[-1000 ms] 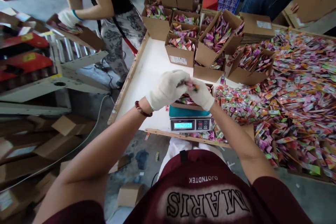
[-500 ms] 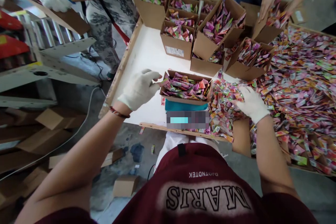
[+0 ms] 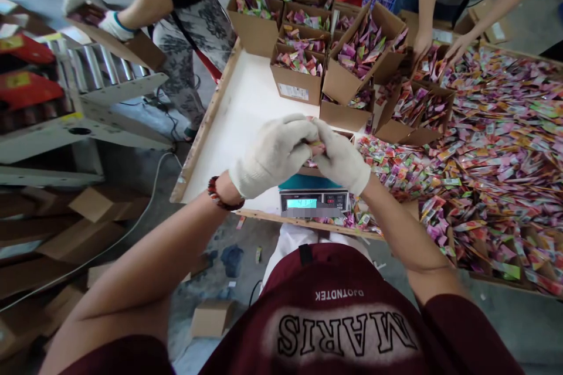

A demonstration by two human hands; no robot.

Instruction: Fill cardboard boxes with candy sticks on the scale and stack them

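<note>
- Sachets (image 3: pixel 317 147): we are seeing a small bunch pinched between both gloved hands, right above the cardboard box (image 3: pixel 347 136) sitting on the scale (image 3: pixel 313 199).
- Change: half a second back the hands were apart, the left hand (image 3: pixel 275 155) at the box's left rim and the right hand (image 3: pixel 345 163) out on the loose pile (image 3: pixel 484 140); now both are meeting over the box.
- We are reading that as a fresh pick from the pile being brought in for the box on the scale; a judgement, not something seen.
- Grip: left fingers are curling closed over the bunch from the left, right fingers are closing on it from the right; both hands are holding the same sachets, and only a sliver of pink and orange wrapper is showing between them.
- The box is mostly hidden under the grip; just its far right corner is peeking out.
- Scale display is lit, sitting just below the grip toward the body; digits are blurred, we cannot read them.
- Materials: gloves are white knit cotton, soft and nubbly; sachets are thin, flat, glossy film strips in pink, purple, green, orange; boxes are plain brown corrugated card with open flaps.
- A beaded bracelet (image 3: pixel 220 198) is sitting on the left wrist.
- Beyond the grip, filled boxes (image 3: pixel 299 67) are standing in rows on the white table (image 3: pixel 237 111) with its wooden rim.
- Far right of the grip, another person's bare hands (image 3: pixel 440 47) are working in the pile.
</note>
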